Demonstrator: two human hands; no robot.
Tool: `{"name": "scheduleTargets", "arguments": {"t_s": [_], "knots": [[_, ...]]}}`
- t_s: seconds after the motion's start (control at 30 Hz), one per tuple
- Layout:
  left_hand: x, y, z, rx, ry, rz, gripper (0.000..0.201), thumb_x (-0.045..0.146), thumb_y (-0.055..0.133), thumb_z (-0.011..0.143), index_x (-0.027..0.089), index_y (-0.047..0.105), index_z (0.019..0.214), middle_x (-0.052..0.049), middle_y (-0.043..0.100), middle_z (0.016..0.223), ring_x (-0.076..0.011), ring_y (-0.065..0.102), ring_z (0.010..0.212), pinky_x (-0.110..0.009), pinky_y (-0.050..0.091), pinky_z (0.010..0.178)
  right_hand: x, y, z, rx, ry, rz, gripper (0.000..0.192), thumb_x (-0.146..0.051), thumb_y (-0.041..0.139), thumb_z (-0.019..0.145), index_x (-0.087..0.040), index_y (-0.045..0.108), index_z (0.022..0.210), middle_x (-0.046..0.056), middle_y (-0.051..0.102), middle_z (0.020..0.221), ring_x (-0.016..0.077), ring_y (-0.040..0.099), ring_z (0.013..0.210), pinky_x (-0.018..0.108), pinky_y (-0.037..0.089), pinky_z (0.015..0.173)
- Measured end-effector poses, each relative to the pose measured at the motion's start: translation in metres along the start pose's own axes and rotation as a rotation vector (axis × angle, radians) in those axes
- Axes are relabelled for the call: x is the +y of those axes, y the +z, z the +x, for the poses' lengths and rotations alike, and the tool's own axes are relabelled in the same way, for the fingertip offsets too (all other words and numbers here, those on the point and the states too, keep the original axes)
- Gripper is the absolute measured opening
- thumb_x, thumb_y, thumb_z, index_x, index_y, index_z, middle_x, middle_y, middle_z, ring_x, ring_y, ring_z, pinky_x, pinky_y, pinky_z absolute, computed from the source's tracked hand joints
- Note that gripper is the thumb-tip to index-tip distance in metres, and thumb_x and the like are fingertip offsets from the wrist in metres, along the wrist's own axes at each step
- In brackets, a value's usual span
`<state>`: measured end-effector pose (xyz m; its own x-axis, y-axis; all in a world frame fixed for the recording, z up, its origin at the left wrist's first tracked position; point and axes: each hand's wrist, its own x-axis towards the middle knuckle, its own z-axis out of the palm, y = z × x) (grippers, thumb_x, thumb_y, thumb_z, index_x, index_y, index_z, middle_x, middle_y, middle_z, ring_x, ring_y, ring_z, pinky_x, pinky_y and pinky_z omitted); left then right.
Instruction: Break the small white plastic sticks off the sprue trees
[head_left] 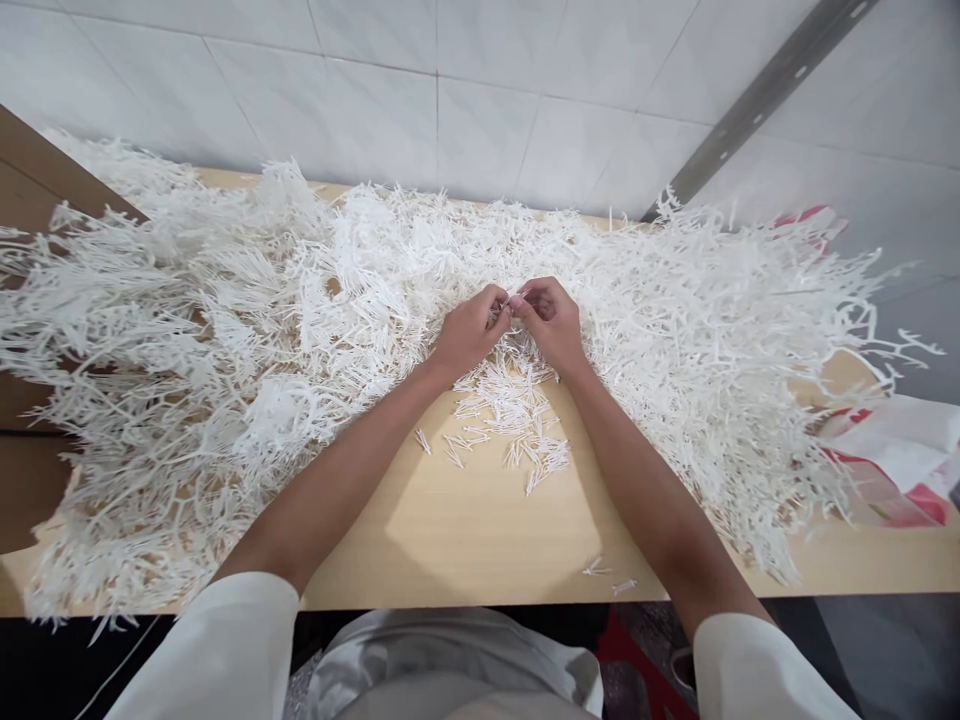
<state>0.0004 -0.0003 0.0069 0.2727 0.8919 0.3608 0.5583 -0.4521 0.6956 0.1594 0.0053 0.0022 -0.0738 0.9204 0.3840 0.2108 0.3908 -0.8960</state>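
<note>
My left hand [471, 328] and my right hand [556, 322] meet above the middle of the table, fingertips almost touching. Both are closed in a pinch on a small white branched piece [514, 297], mostly covered by the fingers. Below them lies a loose pile of short white sticks [517, 415], several of them scattered toward me. A large tangled heap of white branched strands [300, 290] spreads to the left and behind my hands. On the right another thick mass of white branched strands [690, 340] reaches close to my right forearm.
The light wooden table [450, 550] ends at an edge close to my body. A tiled wall [487, 110] stands behind it, with a slotted metal post [735, 130] at the right. Brown cardboard [30, 480] borders the left side; a white and red plastic bag [900, 450] lies at the right.
</note>
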Motion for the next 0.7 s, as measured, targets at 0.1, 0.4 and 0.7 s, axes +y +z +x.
{"name": "scheduleTargets", "arguments": {"t_s": [0.1,0.4,0.7], "knots": [[-0.0005,0.0012,0.0002,-0.028,0.015,0.029,0.016,0.036,0.046,0.094,0.023,0.054,0.101,-0.003,0.067,0.094,-0.0153,0.060,0.079,-0.030,0.042,0.068,-0.0002,-0.0006,0.0001,0.009,-0.019,-0.022,0.030,-0.053,0.065,0.082,-0.027,0.056,0.092,-0.004,0.059,0.081,0.0100,0.059,0.072,0.027,0.050,0.068],[-0.0054,0.0035,0.0000,0.026,-0.024,0.039,0.011,0.033,0.051,0.092,0.023,0.057,0.091,0.001,0.063,0.071,-0.0130,0.052,0.061,-0.028,0.037,0.060,-0.0038,-0.0026,-0.0032,-0.113,-0.057,-0.066,0.032,-0.055,0.058,0.087,-0.028,0.049,0.102,-0.004,0.051,0.076,0.0113,0.054,0.070,0.028,0.047,0.065],[-0.0014,0.0074,-0.0041,-0.008,0.028,0.128,0.014,0.035,0.047,0.094,0.023,0.053,0.092,-0.001,0.067,0.076,-0.0149,0.058,0.065,-0.028,0.037,0.059,-0.0058,-0.0030,-0.0025,-0.074,-0.055,-0.055,0.030,-0.044,0.066,0.080,-0.025,0.043,0.085,-0.007,0.045,0.067,0.0072,0.041,0.055,0.023,0.034,0.049]]}}
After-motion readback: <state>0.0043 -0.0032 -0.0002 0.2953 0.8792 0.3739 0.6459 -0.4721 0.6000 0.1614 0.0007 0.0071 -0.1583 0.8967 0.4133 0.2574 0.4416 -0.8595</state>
